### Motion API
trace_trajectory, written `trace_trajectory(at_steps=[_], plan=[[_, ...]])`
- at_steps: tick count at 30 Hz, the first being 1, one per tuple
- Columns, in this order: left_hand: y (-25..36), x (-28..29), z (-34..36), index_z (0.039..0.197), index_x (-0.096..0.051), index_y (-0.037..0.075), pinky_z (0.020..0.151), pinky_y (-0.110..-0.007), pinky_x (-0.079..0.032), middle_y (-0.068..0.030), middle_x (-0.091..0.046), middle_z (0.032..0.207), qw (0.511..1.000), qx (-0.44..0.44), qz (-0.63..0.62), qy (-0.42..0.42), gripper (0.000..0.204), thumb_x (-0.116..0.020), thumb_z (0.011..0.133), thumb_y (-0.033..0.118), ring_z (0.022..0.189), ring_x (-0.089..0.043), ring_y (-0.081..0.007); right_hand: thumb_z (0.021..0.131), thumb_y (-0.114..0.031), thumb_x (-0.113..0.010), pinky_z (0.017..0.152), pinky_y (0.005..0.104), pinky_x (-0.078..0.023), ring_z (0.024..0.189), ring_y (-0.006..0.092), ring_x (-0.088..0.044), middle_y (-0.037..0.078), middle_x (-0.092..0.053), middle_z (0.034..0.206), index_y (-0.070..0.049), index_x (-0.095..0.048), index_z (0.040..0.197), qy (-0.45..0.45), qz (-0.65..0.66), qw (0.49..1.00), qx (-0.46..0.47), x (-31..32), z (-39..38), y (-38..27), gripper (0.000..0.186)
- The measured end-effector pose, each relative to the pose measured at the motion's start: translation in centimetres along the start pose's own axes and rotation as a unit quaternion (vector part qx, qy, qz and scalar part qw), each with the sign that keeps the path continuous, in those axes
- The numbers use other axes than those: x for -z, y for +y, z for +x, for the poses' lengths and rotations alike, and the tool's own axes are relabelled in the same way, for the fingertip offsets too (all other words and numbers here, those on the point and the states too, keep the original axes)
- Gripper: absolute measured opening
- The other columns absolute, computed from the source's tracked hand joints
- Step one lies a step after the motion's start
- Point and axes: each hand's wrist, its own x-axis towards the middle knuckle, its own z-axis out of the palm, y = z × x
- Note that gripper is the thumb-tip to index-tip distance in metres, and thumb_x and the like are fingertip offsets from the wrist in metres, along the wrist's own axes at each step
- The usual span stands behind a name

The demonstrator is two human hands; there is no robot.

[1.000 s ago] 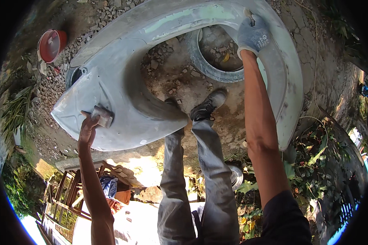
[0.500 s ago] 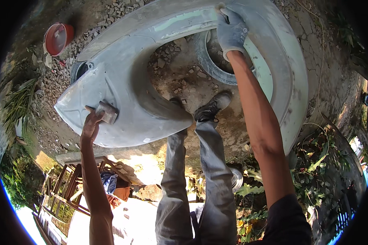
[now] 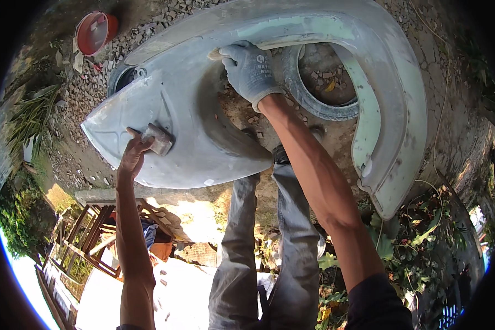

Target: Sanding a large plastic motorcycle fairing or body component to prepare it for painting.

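Observation:
A big curved body panel (image 3: 187, 129) in dull grey, with pale green patches along its arched cutout, lies before me and looks like a vehicle fender. My left hand (image 3: 135, 154), bare, grips the near end of a grey sanding block (image 3: 158, 139) against the panel's pointed left part. My right hand (image 3: 252, 69) wears a grey-blue work glove. Its fingers close round a small tan piece (image 3: 215, 54), perhaps a folded pad, resting on the panel at the left end of the arch. Most of that piece is hidden by the glove.
One tyre (image 3: 327, 113) lies under the arch; another dark ring (image 3: 115, 82) shows beneath the panel's left edge. A red bucket (image 3: 96, 34) stands far left on rubble. Wooden frames (image 3: 85, 236) are near left, leafy plants (image 3: 423, 231) near right. My legs (image 3: 239, 236) are close to the panel.
My gloved right hand has swept left and nearer along the arch's edge with the tan piece. My left hand holds the sanding block at nearly the same spot. The whole view has shifted slightly.

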Motion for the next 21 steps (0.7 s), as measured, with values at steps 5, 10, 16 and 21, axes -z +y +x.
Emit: trace_trajectory(at_steps=[5,10,16,21], plan=[[-0.5,0.2,0.5,0.151,-0.055,-0.001,0.123,-0.036,-0.031,-0.0058,-0.062,0.145,1.0,-0.007,-0.006,-0.01,0.063,-0.08,0.099,0.022,0.138,-0.051,-0.0182,0.093,-0.007,-0.071,0.09,0.0484,-0.059,0.103,0.0374,-0.073,0.015,-0.075,0.111,-0.009,-0.077,0.108,0.033,-0.024,0.999,-0.025,-1.1,-0.1,0.0,0.016],[-0.4,0.4,0.3,0.149,-0.059,-0.001,0.123,-0.036,-0.031,-0.0046,-0.063,0.142,1.0,-0.008,0.004,0.011,0.061,-0.081,0.097,0.023,0.136,-0.051,-0.0179,0.094,-0.009,-0.069,0.094,0.0496,-0.058,0.105,0.038,-0.072,0.016,-0.074,0.112,-0.011,-0.077,0.108,0.012,0.022,1.0,-0.012,-1.9,-0.1,-2.2,0.017],[-0.4,0.6,0.1,0.147,-0.061,-0.001,0.122,-0.037,-0.032,-0.004,-0.064,0.141,1.0,-0.002,-0.003,0.006,0.058,-0.081,0.098,0.021,0.135,-0.053,-0.017,0.093,-0.007,-0.066,0.094,0.0503,-0.058,0.107,0.0379,-0.072,0.016,-0.075,0.114,-0.012,-0.079,0.108,-0.094,-0.07,0.993,-0.025,-4.0,1.4,-4.0,0.02],[-0.2,-0.9,0.9,0.141,-0.065,-0.001,0.116,-0.037,-0.039,-0.004,-0.069,0.133,0.999,-0.027,-0.032,-0.002,0.054,-0.084,0.094,0.02,0.125,-0.06,-0.0172,0.097,-0.008,-0.059,0.098,0.0517,-0.058,0.111,0.0352,-0.074,0.017,-0.076,0.111,-0.014,-0.08,0.106,-0.051,-0.165,0.985,0.02,-5.4,3.4,-3.1,0.023]])
